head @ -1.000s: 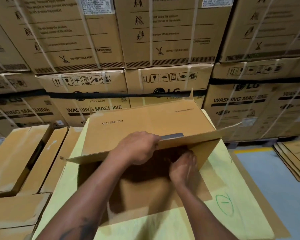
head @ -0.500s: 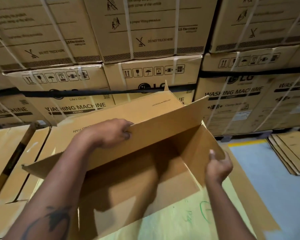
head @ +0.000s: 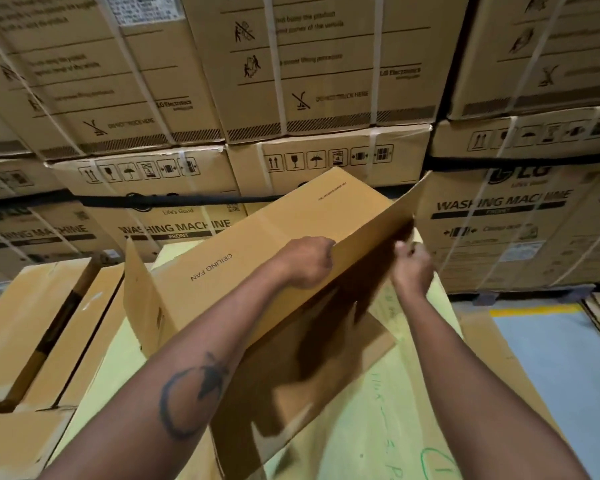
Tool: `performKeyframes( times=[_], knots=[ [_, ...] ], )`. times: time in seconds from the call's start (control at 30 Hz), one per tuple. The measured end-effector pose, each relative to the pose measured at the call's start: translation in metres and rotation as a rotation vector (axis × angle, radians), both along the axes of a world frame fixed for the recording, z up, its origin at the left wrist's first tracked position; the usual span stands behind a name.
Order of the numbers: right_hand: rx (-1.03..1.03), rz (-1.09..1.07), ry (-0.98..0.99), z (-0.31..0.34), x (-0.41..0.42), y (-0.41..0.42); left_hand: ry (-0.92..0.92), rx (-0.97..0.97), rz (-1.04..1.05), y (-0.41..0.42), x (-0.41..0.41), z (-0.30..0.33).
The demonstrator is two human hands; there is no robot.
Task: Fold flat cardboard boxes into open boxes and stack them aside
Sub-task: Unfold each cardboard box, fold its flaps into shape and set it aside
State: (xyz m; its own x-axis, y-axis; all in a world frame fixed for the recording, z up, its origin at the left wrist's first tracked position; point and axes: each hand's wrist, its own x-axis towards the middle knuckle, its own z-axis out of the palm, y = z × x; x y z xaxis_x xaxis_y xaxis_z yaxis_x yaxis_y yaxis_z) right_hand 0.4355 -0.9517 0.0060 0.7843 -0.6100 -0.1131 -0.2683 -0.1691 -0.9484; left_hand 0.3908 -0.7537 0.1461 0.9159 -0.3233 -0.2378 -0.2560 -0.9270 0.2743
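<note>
head view has the left hand (head: pixel 307 261) clenched over the near top edge of the ceiling fan box (head: pixel 257 258) and the right hand (head: pixel 411 268) pinching its right end flap, box tilted above the yellow sheet (head: pixel 413 393).

Your head camera looks forward and down, close over the yellow surface (head: pixel 388 410), facing stacked washing-machine cartons (head: pixel 326 74) nearby.

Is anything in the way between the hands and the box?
No. Both hands already touch the ceiling fan box: the left hand grips its near top edge, and the right hand is at its right end. Nothing sits between them.
</note>
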Motion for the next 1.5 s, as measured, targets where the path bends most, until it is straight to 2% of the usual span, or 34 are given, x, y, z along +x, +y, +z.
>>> performKeyframes(
  times=[0.07, 0.13, 0.27, 0.4, 0.47, 0.53, 0.63, 0.73, 0.83, 0.9, 1.0, 1.03, 1.07, 1.1, 1.17, 1.2, 1.23, 1.27, 1.33, 1.43, 1.5],
  knots=[
    [0.097, -0.136, 0.019, 0.000, 0.018, -0.017, -0.059, 0.055, 0.025, -0.001, 0.010, -0.003],
    [0.169, -0.179, 0.062, -0.004, 0.035, -0.034, -0.089, 0.044, 0.086, -0.003, 0.023, -0.006],
    [0.201, -0.014, 0.183, -0.010, 0.057, -0.028, -0.045, -0.037, 0.187, -0.023, 0.047, -0.025],
    [0.434, 0.237, 0.079, -0.025, 0.061, 0.016, 0.020, -0.038, 0.203, -0.059, 0.059, -0.061],
    [0.638, 0.193, -0.009, -0.029, 0.054, 0.029, 0.004, -0.021, 0.217, -0.070, 0.059, -0.073],
    [0.714, 0.185, -0.042, -0.022, 0.033, 0.037, 0.003, -0.062, 0.236, -0.076, 0.059, -0.084],
    [0.687, 0.276, -0.011, -0.018, -0.001, 0.054, 0.134, -0.336, 0.239, -0.069, 0.059, -0.091],
    [0.510, 0.264, 0.115, -0.014, -0.027, 0.073, 0.409, -0.687, 0.156, -0.037, 0.048, -0.098],
    [0.340, 0.286, 0.176, -0.005, -0.043, 0.091, 0.689, -0.874, 0.209, 0.000, 0.021, -0.105],
    [0.235, 0.311, 0.233, 0.002, -0.049, 0.103, 0.801, -0.926, 0.205, 0.021, 0.007, -0.110],
    [0.194, 0.227, 0.259, 0.001, -0.054, 0.105, 0.778, -0.894, 0.105, 0.061, 0.006, -0.112],
    [0.195, 0.193, 0.261, -0.004, -0.055, 0.100, 0.732, -0.891, 0.113, 0.078, 0.009, -0.106],
    [0.187, 0.179, 0.273, -0.011, -0.055, 0.091, 0.604, -0.838, 0.172, 0.099, 0.014, -0.104],
    [0.163, 0.181, 0.293, -0.017, -0.057, 0.082, 0.394, -0.742, 0.242, 0.124, 0.019, -0.104],
    [0.084, 0.232, 0.351, -0.025, -0.063, 0.068, -0.012, -0.332, 0.346, 0.178, 0.030, -0.115],
    [0.051, 0.266, 0.364, -0.023, -0.066, 0.066, -0.077, -0.114, 0.327, 0.203, 0.033, -0.124],
    [0.031, 0.302, 0.366, -0.021, -0.066, 0.064, -0.056, 0.031, 0.301, 0.223, 0.033, -0.132],
    [0.011, 0.335, 0.369, -0.018, -0.065, 0.065, -0.006, 0.091, 0.307, 0.236, 0.032, -0.141],
    [-0.038, 0.367, 0.384, -0.010, -0.059, 0.069, 0.009, 0.108, 0.335, 0.250, 0.027, -0.157],
    [-0.105, 0.412, 0.386, 0.006, -0.056, 0.079, -0.128, 0.152, 0.284, 0.250, 0.012, -0.167],
    [-0.125, 0.397, 0.384, 0.013, -0.055, 0.082, -0.147, 0.154, 0.305, 0.252, 0.004, -0.168]
  ],
)
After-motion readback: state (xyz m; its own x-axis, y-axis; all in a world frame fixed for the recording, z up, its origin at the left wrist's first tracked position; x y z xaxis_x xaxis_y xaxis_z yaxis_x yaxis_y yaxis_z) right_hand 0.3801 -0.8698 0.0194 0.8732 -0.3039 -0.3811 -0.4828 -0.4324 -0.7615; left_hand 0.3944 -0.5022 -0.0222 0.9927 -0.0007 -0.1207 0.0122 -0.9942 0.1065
